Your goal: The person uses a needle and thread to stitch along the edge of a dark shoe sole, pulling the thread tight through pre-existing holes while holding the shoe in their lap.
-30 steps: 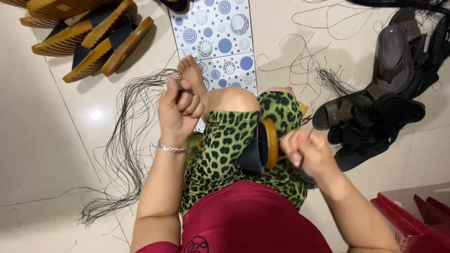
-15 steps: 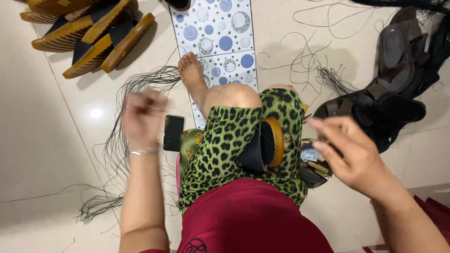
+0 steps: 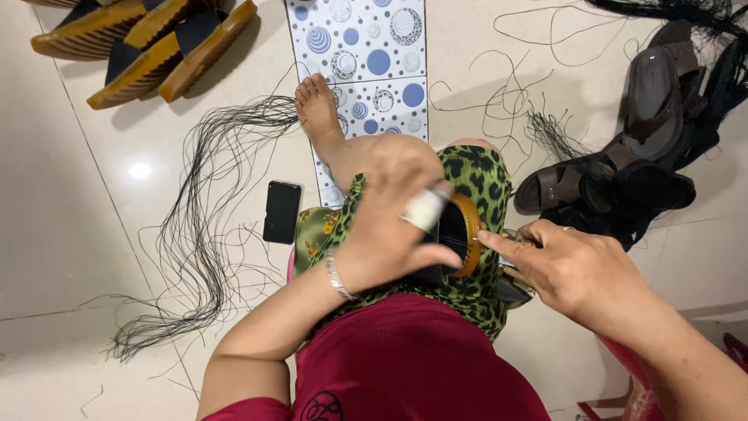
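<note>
A black sandal with a tan sole (image 3: 467, 234) rests on my knee, over the leopard-print trousers (image 3: 475, 175). My left hand (image 3: 389, 226) covers and grips the sandal from the left; one finger is wrapped in white tape and a bracelet sits at the wrist. My right hand (image 3: 573, 269) comes in from the right. Its index fingertip touches the sole's tan rim and the other fingers are curled. Whether they pinch anything is hidden. A dark object (image 3: 514, 287) lies partly under that hand.
A black phone (image 3: 281, 211) lies on the floor left of my leg, beside a long bundle of black threads (image 3: 206, 203). Tan-soled sandals (image 3: 148, 43) are piled top left, dark sandals (image 3: 623, 171) on the right. My bare foot (image 3: 318, 109) rests by a dotted tile (image 3: 374, 47).
My left hand has moved from the floor side, near the phone, back onto the sandal on my knee. My right hand has come in from the right and touches the sole's rim.
</note>
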